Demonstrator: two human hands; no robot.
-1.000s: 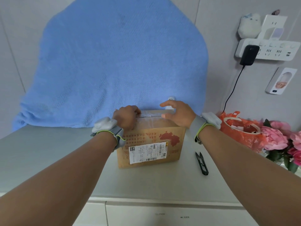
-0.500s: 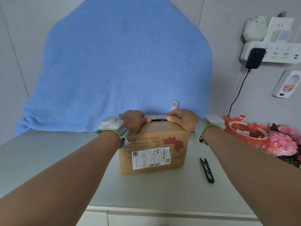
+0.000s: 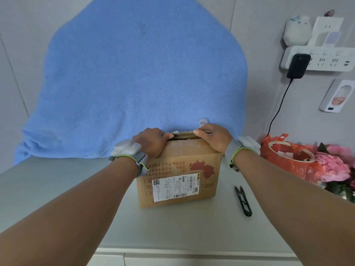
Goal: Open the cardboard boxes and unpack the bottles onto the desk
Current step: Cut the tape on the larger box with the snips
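Bare forearms, no sleeves. Grey wristband [image 3: 141, 162] edged lime green on the left, pale rounded module on top; matching wristband [image 3: 234, 152] on the right.

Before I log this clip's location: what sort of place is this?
Probably a home room, not a warehouse: a wall power strip with a plugged-in charger, pink flowers beside an orange plastic bag, and a blue blanket behind the desk.
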